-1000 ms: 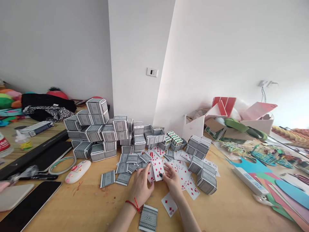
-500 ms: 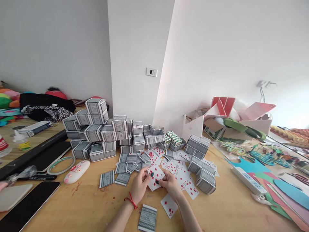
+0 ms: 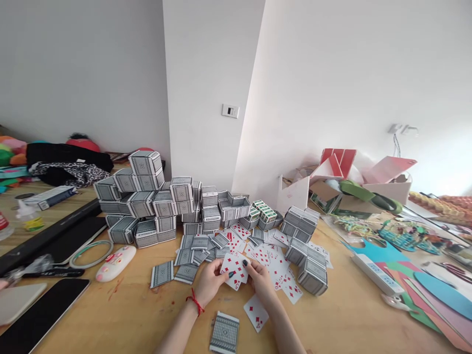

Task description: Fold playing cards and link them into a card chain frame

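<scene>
Face-up playing cards with red diamonds (image 3: 235, 271) are held over the table between my two hands. My left hand (image 3: 210, 281), with a red cord at the wrist, pinches their left side, thumb on top. My right hand (image 3: 260, 279) grips their right edge, its thumb near the upper corner. By my right wrist lies a loose diamond card (image 3: 255, 313). A folded card piece, patterned side up (image 3: 224, 332), rests nearer me. Beyond my hands spread more face-up cards (image 3: 277, 263) and several folded grey-patterned cards (image 3: 193, 250).
Stacked boxes of folded cards (image 3: 143, 204) stand at the back left, others (image 3: 308, 260) at the right. A white mouse (image 3: 116, 263) and a phone (image 3: 44, 314) lie on the left. A power strip (image 3: 378, 274) and coloured paper (image 3: 438, 305) are on the right.
The held cards have shifted in my fingers, and a five of diamonds now shows on top. My right thumb has moved up toward the cards' upper corner. The view has shifted slightly.
</scene>
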The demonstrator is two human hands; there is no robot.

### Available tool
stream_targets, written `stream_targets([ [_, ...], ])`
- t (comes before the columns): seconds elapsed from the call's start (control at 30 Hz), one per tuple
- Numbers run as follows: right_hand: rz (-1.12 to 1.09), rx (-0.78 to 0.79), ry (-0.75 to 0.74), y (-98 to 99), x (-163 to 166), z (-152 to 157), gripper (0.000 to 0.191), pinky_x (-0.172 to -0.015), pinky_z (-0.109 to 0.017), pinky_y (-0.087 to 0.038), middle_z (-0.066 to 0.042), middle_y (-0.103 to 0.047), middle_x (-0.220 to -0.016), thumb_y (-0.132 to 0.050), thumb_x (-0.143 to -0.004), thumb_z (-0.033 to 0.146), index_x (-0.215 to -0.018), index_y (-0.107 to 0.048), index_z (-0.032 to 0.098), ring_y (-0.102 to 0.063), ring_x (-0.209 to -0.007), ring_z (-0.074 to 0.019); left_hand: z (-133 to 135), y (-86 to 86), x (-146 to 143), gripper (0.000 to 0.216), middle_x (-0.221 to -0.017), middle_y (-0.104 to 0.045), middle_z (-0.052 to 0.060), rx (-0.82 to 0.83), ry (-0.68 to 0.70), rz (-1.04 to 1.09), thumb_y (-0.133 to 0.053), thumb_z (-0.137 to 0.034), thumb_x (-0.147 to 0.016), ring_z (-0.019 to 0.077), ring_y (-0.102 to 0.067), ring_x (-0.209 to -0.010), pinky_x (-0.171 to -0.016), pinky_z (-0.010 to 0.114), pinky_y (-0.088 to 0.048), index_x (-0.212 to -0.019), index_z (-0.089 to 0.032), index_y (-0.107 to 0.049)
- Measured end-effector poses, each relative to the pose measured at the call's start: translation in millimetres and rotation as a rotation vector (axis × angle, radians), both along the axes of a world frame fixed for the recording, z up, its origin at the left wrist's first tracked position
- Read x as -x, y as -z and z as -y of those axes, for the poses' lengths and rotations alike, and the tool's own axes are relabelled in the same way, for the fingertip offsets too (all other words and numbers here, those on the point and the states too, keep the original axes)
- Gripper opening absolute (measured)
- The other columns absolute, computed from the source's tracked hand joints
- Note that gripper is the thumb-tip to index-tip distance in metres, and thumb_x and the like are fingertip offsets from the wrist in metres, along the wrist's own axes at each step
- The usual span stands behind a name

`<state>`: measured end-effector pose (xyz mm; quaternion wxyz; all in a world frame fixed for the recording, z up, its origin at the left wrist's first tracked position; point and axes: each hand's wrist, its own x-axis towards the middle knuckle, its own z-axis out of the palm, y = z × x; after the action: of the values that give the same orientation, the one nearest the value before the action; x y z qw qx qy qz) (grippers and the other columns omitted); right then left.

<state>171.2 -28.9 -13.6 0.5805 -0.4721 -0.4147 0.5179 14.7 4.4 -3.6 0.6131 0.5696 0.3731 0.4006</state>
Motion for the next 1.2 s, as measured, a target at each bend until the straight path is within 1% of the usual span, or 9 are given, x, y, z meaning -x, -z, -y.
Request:
stream_targets([
  [0.13, -0.009, -0.044, -0.120, -3.8, 7.1, 1.1, 0.029, -0.056, -0.025, -0.043, 0.000, -0.062, -0.064, -0.065, -0.065, 0.043, -0.078, -0.062, 0.018, -0.055, -0.058, -0.0142, 1.3, 2.8, -2.8, 0.027, -0.086, -0.069, 0.006, -0.014, -0.110, -0.014, -0.059, -0.025, -0.063, 0.0209, -0.062, -0.079, -0.071, 0.031, -0.049, -0.087, -0.013, -0.061],
  [0.33, -0.060, -0.008, -0.001, 8.1, 12.3, -4.3, 0.030, -0.053, -0.026, -0.041, 0.000, -0.059, -0.057, -0.064, -0.065, 0.045, -0.072, -0.061, 0.016, -0.052, -0.052, -0.0137, 7.4, 8.4, -6.0, 0.028, -0.088, -0.068, 0.007, -0.091, -0.102, -0.037, -0.058, -0.024, -0.064, 0.0216, -0.061, -0.082, -0.072, 0.031, -0.049, -0.090, -0.014, -0.060],
  [0.47, -0.046, 0.010, -0.039, 8.3, 10.0, -4.7, 0.031, -0.054, -0.028, -0.044, -0.001, -0.060, -0.058, -0.066, -0.063, 0.045, -0.073, -0.061, 0.016, -0.056, -0.055, -0.0168, 8.9, 2.3, -3.9, 0.034, -0.089, -0.066, 0.006, -0.118, -0.111, -0.010, -0.056, -0.029, -0.068, 0.0193, -0.061, -0.077, -0.068, 0.029, -0.049, -0.099, -0.015, -0.056],
  [0.63, -0.052, 0.013, -0.035, 5.1, 11.5, -2.6, 0.031, -0.053, -0.028, -0.045, -0.002, -0.061, -0.060, -0.067, -0.062, 0.044, -0.072, -0.060, 0.016, -0.057, -0.055, -0.0168, 1.7, 4.4, -0.5, 0.026, -0.073, -0.065, 0.004, -0.073, -0.196, -0.016, -0.056, -0.033, -0.067, 0.0188, -0.060, -0.066, -0.058, 0.028, -0.048, -0.084, -0.014, -0.060],
  [0.77, -0.085, -0.001, -0.118, 4.5, 17.1, -1.3, 0.029, -0.054, -0.026, -0.044, -0.002, -0.063, -0.066, -0.063, -0.067, 0.043, -0.081, -0.062, 0.017, -0.056, -0.056, -0.0146, -1.0, 13.1, -0.1, 0.023, -0.072, -0.065, 0.004, -0.057, -0.229, 0.003, -0.056, -0.034, -0.067, 0.0184, -0.060, -0.067, -0.059, 0.027, -0.048, -0.078, -0.014, -0.057],
  [0.83, -0.066, 0.003, -0.114, 5.6, 18.9, -1.9, 0.032, -0.054, -0.026, -0.044, -0.003, -0.063, -0.066, -0.063, -0.067, 0.044, -0.080, -0.062, 0.016, -0.056, -0.057, -0.0148, -1.0, 14.7, 0.5, 0.023, -0.071, -0.065, 0.004, -0.065, -0.228, -0.026, -0.057, -0.035, -0.067, 0.0180, -0.059, -0.065, -0.058, 0.026, -0.047, -0.075, -0.014, -0.057],
  [0.93, -0.034, 0.019, -0.063, 8.8, 18.5, -4.2, 0.036, -0.053, -0.026, -0.043, -0.002, -0.062, -0.061, -0.063, -0.063, 0.049, -0.072, -0.061, 0.015, -0.056, -0.055, -0.0147, -0.8, 12.8, 1.8, 0.023, -0.072, -0.065, 0.004, -0.074, -0.206, -0.035, -0.057, -0.035, -0.066, 0.0184, -0.060, -0.068, -0.060, 0.026, -0.047, -0.077, -0.014, -0.058],
  [1.07, -0.008, 0.020, -0.088, 10.5, 15.4, -5.0, 0.038, -0.054, -0.027, -0.045, -0.002, -0.062, -0.062, -0.063, -0.062, 0.052, -0.071, -0.059, 0.016, -0.056, -0.055, -0.0154, -1.5, 9.6, 2.6, 0.026, -0.076, -0.066, 0.005, -0.055, -0.187, 0.010, -0.054, -0.034, -0.067, 0.0193, -0.060, -0.071, -0.062, 0.028, -0.047, -0.083, -0.014, -0.060],
  [1.2, 0.053, -0.013, -0.085, 7.5, 14.1, -3.1, 0.038, -0.052, -0.025, -0.043, -0.002, -0.061, -0.059, -0.060, -0.064, 0.053, -0.069, -0.058, 0.016, -0.055, -0.053, -0.0140, -1.0, 10.9, 3.4, 0.021, -0.063, -0.063, 0.002, -0.170, -0.232, -0.160, -0.053, -0.034, -0.068, 0.0164, -0.056, -0.061, -0.055, 0.025, -0.044, -0.071, -0.015, -0.060],
])
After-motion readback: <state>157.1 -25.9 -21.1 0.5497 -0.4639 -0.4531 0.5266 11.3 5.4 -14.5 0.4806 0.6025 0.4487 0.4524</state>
